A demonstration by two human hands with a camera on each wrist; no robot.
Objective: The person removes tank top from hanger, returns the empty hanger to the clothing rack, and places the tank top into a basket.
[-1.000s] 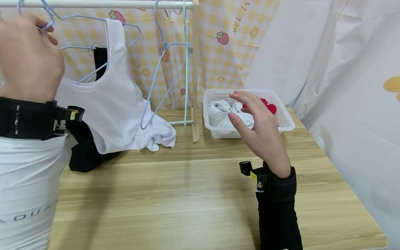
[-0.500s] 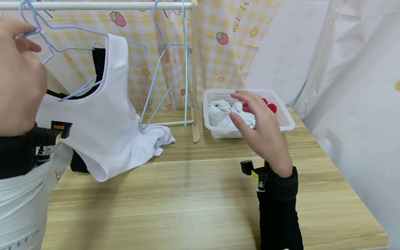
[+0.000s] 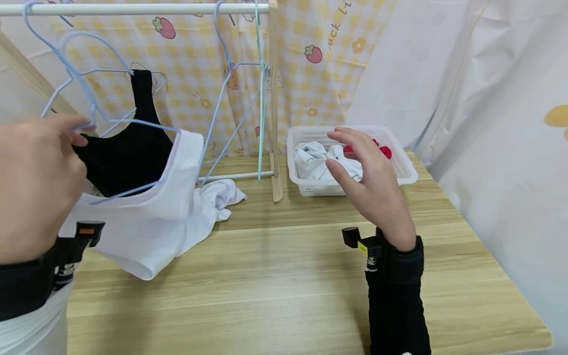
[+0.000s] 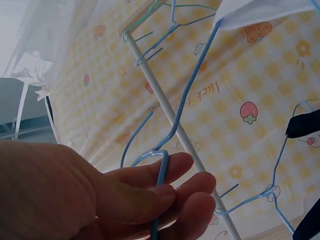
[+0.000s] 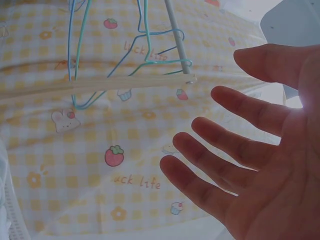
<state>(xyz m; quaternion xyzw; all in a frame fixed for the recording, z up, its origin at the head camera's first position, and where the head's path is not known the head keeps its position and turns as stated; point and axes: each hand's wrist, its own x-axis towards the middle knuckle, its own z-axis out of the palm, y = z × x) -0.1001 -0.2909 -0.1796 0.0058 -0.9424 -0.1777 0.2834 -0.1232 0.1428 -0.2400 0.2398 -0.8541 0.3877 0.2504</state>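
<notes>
My left hand (image 3: pixel 40 182) pinches a blue clothes hanger (image 3: pixel 137 122) at its neck, between thumb and fingers. From that hanger a white tank top (image 3: pixel 133 231) hangs over the table, one strap on the hanger's right shoulder. Its hook stands free below the rail (image 3: pixel 133 9). Behind it, a black tank top (image 3: pixel 128 153) hangs on another blue hanger hooked on the rail. My right hand (image 3: pixel 372 185) hovers in front of the basket (image 3: pixel 319 191) with fingers spread and slightly bent, holding nothing. In the right wrist view its palm and fingers (image 5: pixel 200 190) are bare.
A bare blue hanger (image 3: pixel 213 123) and a green one (image 3: pixel 261 108) hang at the rail's right end, beside the wooden post (image 3: pixel 275 123). Crumpled white fabric (image 3: pixel 219 197) lies below them. The basket contains white cloth (image 3: pixel 310 160) and red cloth (image 3: pixel 385 151).
My left hand has come down from the rail towards me, bringing the blue hanger and white tank top along. More of the black tank top shows now. My right hand has barely moved.
</notes>
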